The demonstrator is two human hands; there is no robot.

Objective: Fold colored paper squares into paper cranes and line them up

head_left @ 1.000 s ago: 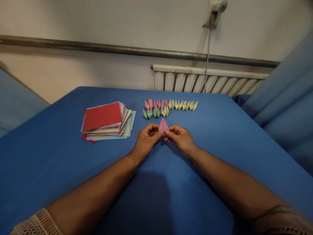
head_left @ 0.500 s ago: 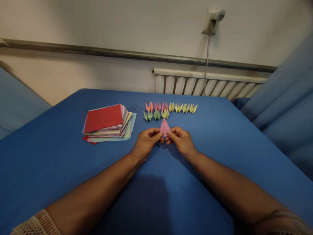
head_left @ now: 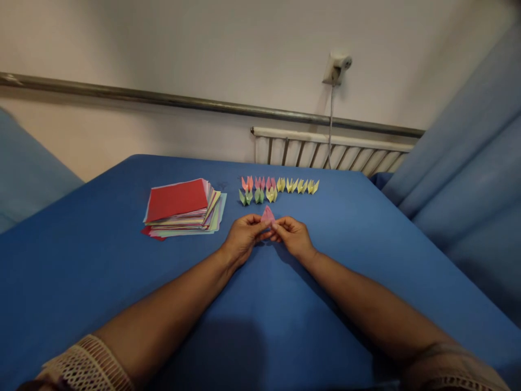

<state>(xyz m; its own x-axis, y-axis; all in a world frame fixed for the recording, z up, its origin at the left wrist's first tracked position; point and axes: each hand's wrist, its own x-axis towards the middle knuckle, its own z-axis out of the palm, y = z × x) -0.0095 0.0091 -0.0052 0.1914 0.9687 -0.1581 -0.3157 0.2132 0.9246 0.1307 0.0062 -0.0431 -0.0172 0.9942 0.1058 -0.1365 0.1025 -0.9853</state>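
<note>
A small pink folded paper [head_left: 267, 215] points upward between my two hands, above the blue-covered table. My left hand [head_left: 245, 234] pinches its lower left part between thumb and fingers. On the lower right, my right hand [head_left: 295, 236] pinches the same paper; the fingertips of both hands nearly meet beneath it. Just beyond stand two rows of folded paper cranes: an orange one [head_left: 247, 183], pink ones [head_left: 265, 184] and yellow ones [head_left: 302, 186] at the back, with green ones [head_left: 259, 196] and a yellow one in front.
Left of my hands lies a thick stack of coloured paper [head_left: 177, 201], red on top. The blue table cover [head_left: 345, 228] spreads around. A metal rail [head_left: 195, 105], a radiator [head_left: 309, 146] and a plugged-in cable [head_left: 331, 119] are at the wall. Blue curtains [head_left: 468, 179] hang at the sides.
The view has tilted and shifted a little. The pink paper, still pinched in both hands, now looks shorter and sits slightly farther from the crane rows.
</note>
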